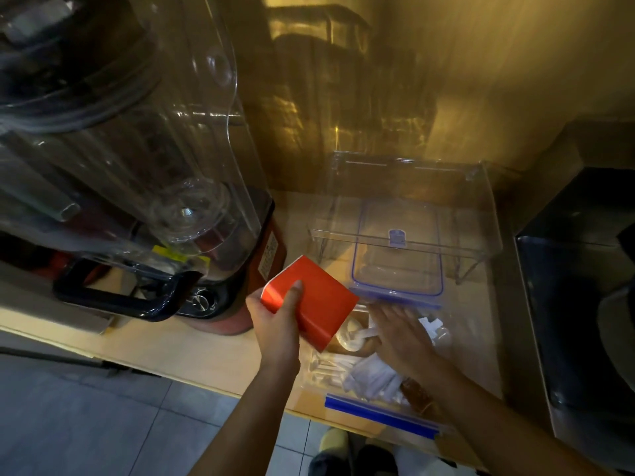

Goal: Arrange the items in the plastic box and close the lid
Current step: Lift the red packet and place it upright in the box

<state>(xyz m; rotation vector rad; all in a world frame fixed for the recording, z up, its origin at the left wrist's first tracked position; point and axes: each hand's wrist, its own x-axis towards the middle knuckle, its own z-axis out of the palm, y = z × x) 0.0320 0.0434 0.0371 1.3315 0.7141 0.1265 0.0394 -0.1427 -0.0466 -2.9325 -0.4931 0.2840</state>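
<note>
- A red carton is gripped in the left hand, thumb across its top face. It is held tilted over the far-left corner of the plastic box.
- The right hand is laid flat inside the box, fingers straight and spread over the white sachets and pale plastic pieces. Nothing is grasped by it.
- The box is set on the wooden counter right of the blender, its long axis running from the counter's near edge toward the wall, a blue clip at each end.
- The carton is judged to be the next item in — the way lies rightward and down from the left hand, into a far end that is partly covered by the right hand's fingers.
- The lid, rimmed in blue, is seen just beyond the box's far edge, beneath a clear stand, its long axis roughly in line with the box.
- The lid is lying nearer to the right hand — a forward reach is judged enough once the contents are settled.
</note>
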